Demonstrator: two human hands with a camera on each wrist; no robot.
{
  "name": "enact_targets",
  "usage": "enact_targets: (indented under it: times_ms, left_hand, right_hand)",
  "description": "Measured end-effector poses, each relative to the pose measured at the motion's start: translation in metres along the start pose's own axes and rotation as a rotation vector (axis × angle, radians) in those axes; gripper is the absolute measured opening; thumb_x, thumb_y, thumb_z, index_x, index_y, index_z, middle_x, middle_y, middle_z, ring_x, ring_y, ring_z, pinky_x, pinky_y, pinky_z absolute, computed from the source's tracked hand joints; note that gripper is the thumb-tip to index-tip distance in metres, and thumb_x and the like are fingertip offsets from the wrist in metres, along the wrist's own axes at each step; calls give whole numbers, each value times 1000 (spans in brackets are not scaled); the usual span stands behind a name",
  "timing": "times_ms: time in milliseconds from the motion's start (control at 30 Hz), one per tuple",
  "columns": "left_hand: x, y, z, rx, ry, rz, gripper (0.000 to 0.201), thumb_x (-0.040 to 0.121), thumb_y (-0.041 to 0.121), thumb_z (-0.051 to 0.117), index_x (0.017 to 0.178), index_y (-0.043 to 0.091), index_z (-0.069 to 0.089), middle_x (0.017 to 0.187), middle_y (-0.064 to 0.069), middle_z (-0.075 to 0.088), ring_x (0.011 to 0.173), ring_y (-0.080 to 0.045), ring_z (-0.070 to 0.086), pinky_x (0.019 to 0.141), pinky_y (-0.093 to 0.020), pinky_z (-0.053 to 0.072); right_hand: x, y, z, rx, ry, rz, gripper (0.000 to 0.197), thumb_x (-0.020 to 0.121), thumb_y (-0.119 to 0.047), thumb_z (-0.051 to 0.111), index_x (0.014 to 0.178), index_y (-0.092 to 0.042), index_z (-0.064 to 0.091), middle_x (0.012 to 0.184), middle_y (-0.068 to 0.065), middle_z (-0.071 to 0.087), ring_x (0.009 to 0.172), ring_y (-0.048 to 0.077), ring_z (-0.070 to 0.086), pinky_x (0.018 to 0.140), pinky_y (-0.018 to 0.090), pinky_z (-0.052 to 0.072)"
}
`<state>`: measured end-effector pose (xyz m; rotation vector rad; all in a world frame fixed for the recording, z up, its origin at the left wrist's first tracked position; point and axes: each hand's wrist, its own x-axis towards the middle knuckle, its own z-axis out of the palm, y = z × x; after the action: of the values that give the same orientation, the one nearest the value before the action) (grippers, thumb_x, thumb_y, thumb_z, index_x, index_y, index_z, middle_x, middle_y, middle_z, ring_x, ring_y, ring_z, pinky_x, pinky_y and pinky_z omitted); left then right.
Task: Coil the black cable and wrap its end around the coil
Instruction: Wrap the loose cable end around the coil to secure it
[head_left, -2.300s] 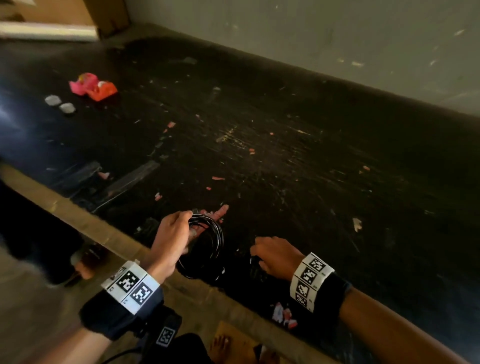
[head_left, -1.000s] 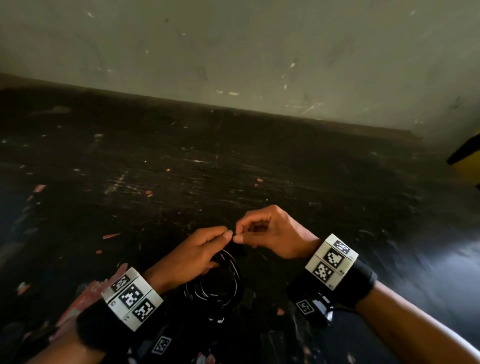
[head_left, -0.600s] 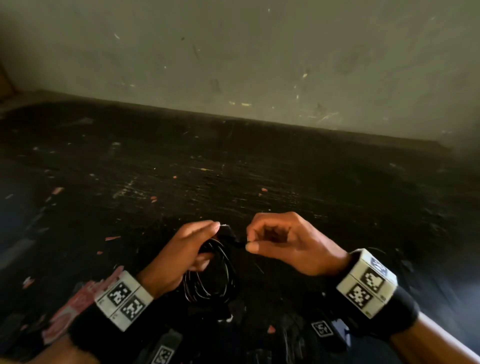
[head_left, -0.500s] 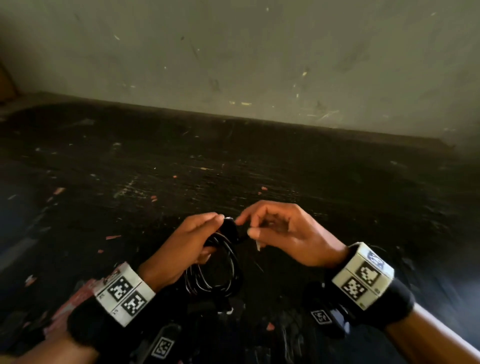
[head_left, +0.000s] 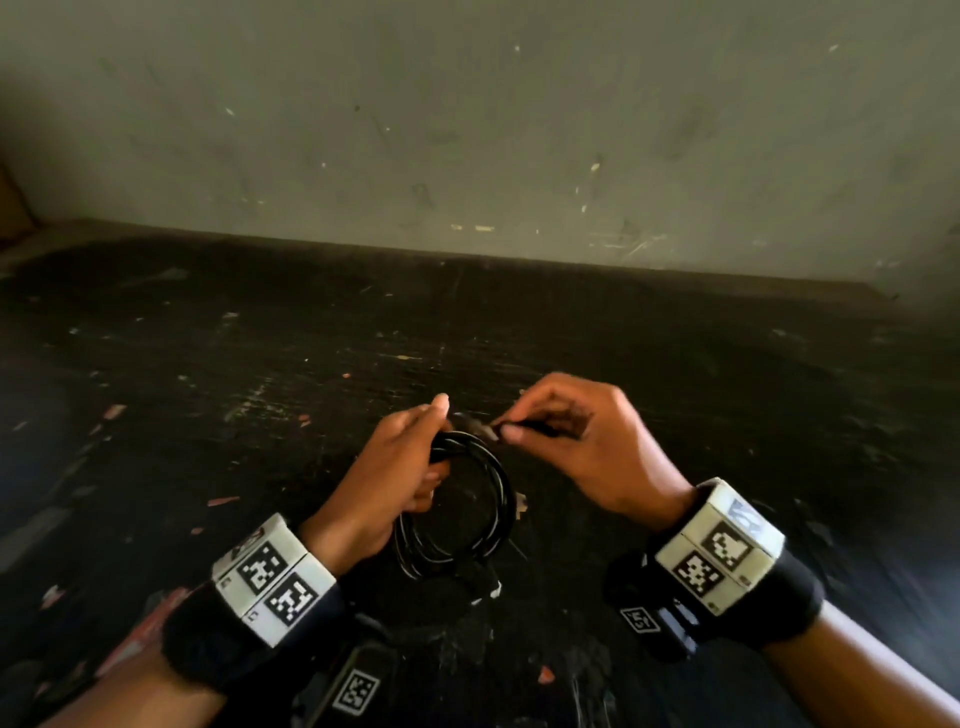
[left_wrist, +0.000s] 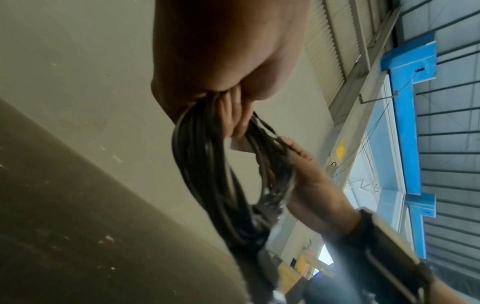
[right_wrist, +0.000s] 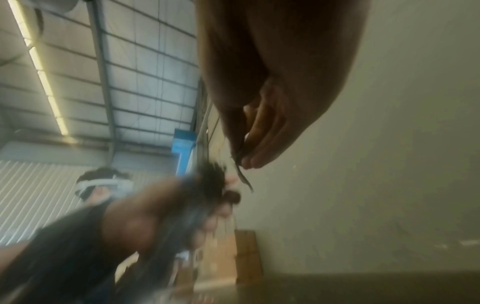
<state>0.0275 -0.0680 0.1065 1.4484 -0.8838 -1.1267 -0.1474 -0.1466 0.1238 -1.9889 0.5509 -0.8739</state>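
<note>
Left hand (head_left: 387, 475) grips looped glossy black cable (head_left: 467, 514); right hand (head_left: 582, 457) pinches its free end above scuffed dark bench (head_left: 208, 364).

Dim head view, blurred wrist views, bright ceiling strips, edge distortion

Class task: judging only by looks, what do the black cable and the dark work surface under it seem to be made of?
Black cable: probably rubber or plastic sheathing, smooth and slightly glossy; thin highlights run along its loops, and it bends into a tight coil.

Work surface: uncertain, perhaps black-painted wood or board; matte, with pale scratches and chipped flecks showing through the dark coat.
</note>
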Motion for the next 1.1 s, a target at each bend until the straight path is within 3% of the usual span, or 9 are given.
enact_targets:
  times_ms: [100,133,167,200,433,567,767,933,1100]
  left_hand:
    - [9,-1,-4,13,104,-44,34,94,45,46,104,14,57,62,-10,50,53,-11,54,38,-18,29]
    - [11,-2,-5,40,138,-46,35,94,45,47,108,14,56,99,-32,54,61,-14,58,40,-19,29]
    - [13,-3,-5,64,152,-26,30,94,43,48,101,16,57,84,10,37,60,-13,55,42,-20,29]
    - [14,-3,-5,79,154,1,26,95,42,48,88,18,55,68,-6,48,54,-9,47,43,-20,28]
    - [14,0,-3,137,106,109,32,96,38,47,70,20,49,56,4,44,47,-5,42,41,-19,32]
    - [14,3,-3,20,-23,71,30,95,36,50,71,18,54,56,-1,48,41,-7,39,40,-21,31]
    - [12,-9,-10,-22,42,6,31,93,42,51,92,14,67,66,-5,66,63,-18,64,68,-33,50]
    - [10,-13,-1,-139,159,5,33,97,38,45,90,10,61,54,4,42,42,-8,40,41,-22,33]
    - [8,-12,4,-66,141,96,27,98,34,45,82,16,56,48,8,37,39,-4,33,36,-18,25]
  right_hand:
    - [1,-18,-12,88,118,42,12,76,-1,72,84,-8,65,81,11,73,69,11,68,67,24,56]
    - [0,-25,-14,102,50,67,11,77,-2,71,87,-4,65,80,15,73,66,13,68,63,23,57]
    - [-1,-28,-12,90,-50,95,12,78,-3,71,88,-2,65,80,16,72,65,13,67,60,20,56]
    - [-3,-28,-8,46,-146,111,12,78,-5,71,88,-4,66,80,14,73,64,11,67,59,18,54]
    - [2,8,27,-499,-71,-175,10,76,-20,74,85,-19,70,106,-2,56,95,9,55,81,21,48]
    - [4,19,35,-489,-53,-195,9,80,-11,69,87,-16,68,112,1,58,91,13,62,77,31,55]
    - [8,27,33,-467,145,-176,11,78,-6,70,87,-13,71,100,-3,61,85,6,61,74,15,50]
    - [4,25,39,-579,75,-179,9,81,-15,69,90,-15,70,113,1,59,93,12,62,73,30,57]
    - [5,15,37,-748,4,-237,7,80,-17,69,86,-18,71,124,7,57,105,21,57,81,32,53]
